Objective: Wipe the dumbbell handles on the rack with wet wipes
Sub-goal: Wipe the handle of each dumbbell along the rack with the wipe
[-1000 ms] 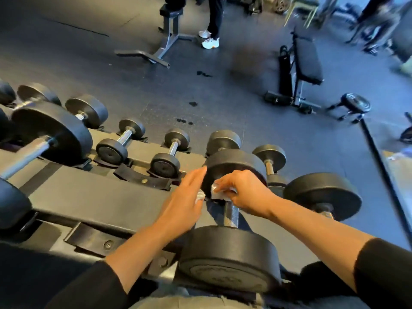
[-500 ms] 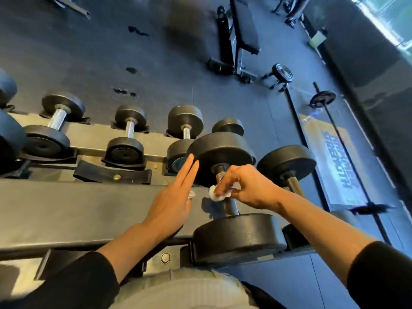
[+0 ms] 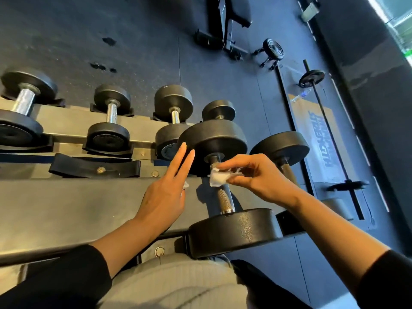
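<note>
White wipe (image 3: 217, 179), knurled silver handle (image 3: 224, 200), black dumbbell heads (image 3: 234, 231), grey rack (image 3: 66, 204)

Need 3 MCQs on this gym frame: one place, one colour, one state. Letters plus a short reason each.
1. Where is the wet wipe?
A. On the floor
B. Against the upper end of the dumbbell handle
C. On the bench

2. What colour is the wipe?
A. White
B. Blue
C. Yellow

3. How is the left hand?
A. Gripping a dumbbell head
B. Clenched in a fist
C. Fingers straight, beside the handle

Answers:
1 B: the right hand pinches it against the handle just below the far dumbbell head.
2 A: it shows white against the metal.
3 C: its fingers point straight up over the rack, curled round nothing visible.
</note>
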`<state>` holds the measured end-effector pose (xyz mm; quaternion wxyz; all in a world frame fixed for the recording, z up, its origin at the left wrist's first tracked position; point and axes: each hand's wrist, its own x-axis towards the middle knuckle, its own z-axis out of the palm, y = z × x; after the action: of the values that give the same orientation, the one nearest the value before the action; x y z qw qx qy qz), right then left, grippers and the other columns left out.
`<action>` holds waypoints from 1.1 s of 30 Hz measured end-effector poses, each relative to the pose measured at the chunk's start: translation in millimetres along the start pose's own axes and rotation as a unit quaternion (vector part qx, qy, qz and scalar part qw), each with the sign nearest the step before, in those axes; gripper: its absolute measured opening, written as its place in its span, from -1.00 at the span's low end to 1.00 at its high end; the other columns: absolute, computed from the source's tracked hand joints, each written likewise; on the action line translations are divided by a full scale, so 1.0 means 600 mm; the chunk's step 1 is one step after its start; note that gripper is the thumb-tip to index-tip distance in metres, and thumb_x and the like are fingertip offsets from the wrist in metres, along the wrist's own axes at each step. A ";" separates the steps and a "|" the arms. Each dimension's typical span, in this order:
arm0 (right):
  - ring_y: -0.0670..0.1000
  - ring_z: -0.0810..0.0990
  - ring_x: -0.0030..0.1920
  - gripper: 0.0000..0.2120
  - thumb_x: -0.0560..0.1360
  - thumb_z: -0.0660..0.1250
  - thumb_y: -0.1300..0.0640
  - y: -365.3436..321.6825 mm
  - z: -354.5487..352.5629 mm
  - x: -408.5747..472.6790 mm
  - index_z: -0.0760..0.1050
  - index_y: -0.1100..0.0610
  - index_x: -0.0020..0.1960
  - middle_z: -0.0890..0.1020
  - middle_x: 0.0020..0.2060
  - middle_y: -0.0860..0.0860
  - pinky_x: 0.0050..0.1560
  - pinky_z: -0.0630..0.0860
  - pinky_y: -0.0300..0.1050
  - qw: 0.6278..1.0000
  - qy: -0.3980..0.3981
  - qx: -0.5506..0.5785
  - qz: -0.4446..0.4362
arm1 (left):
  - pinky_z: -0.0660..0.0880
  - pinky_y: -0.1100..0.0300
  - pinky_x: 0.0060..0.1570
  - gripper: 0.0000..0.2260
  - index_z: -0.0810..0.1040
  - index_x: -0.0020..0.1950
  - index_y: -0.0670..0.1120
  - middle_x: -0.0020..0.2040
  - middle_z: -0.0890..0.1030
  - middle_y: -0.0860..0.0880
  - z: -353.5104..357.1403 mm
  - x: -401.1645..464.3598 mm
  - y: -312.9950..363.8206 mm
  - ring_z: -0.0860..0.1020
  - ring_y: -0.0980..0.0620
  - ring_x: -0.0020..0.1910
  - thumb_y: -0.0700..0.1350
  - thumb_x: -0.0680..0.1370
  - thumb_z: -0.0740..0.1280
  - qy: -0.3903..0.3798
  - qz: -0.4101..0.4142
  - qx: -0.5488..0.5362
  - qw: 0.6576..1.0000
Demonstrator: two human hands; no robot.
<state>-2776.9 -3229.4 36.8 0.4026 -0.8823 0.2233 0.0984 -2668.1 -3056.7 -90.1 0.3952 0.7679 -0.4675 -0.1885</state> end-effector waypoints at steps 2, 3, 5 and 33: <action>-0.06 0.55 0.11 -0.77 0.46 0.40 0.23 0.006 0.010 0.002 0.63 0.07 0.10 0.60 0.05 -0.06 0.16 0.54 0.01 0.998 -0.039 -0.048 -0.005 | 0.28 0.38 -0.53 -0.15 -0.04 0.56 0.04 0.58 -0.12 0.06 0.001 0.001 0.000 0.33 0.11 -0.52 -0.34 0.44 0.37 0.003 0.000 0.003 1.000; -0.06 0.56 0.10 -0.79 0.45 0.42 0.21 0.007 0.010 -0.001 0.64 0.07 0.08 0.59 0.04 -0.05 0.15 0.54 0.02 0.997 -0.053 -0.049 -0.006 | 0.29 0.38 -0.52 -0.15 -0.05 0.56 0.05 0.57 -0.13 0.08 0.001 0.001 0.000 0.34 0.11 -0.51 -0.34 0.44 0.36 0.005 0.000 0.004 1.000; -0.05 0.57 0.08 -0.80 0.42 0.43 0.24 0.005 0.006 -0.011 0.65 0.10 0.03 0.60 0.02 -0.03 0.16 0.54 0.00 0.997 -0.075 -0.024 0.003 | 0.34 0.34 -0.52 -0.14 -0.08 0.55 0.07 0.57 -0.16 0.11 0.003 0.000 0.000 0.35 0.11 -0.49 -0.34 0.45 0.35 0.011 0.000 0.006 1.000; -0.09 0.59 -0.06 -0.77 0.42 0.37 0.33 -0.334 0.202 0.184 0.63 0.10 0.02 0.65 -0.09 -0.03 0.02 0.51 -0.25 0.962 -0.069 0.027 -0.263 | 0.52 0.11 -0.31 -0.41 0.17 0.51 0.01 0.11 0.37 0.01 -0.325 -0.189 0.014 0.49 -0.01 -0.10 -0.10 0.50 0.27 0.327 -0.123 0.241 0.906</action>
<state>-2583.9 -3057.6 51.7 0.4524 -0.8898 -0.0425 0.0430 -2600.3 -2876.4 27.4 0.3021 0.9097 -0.2455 0.1444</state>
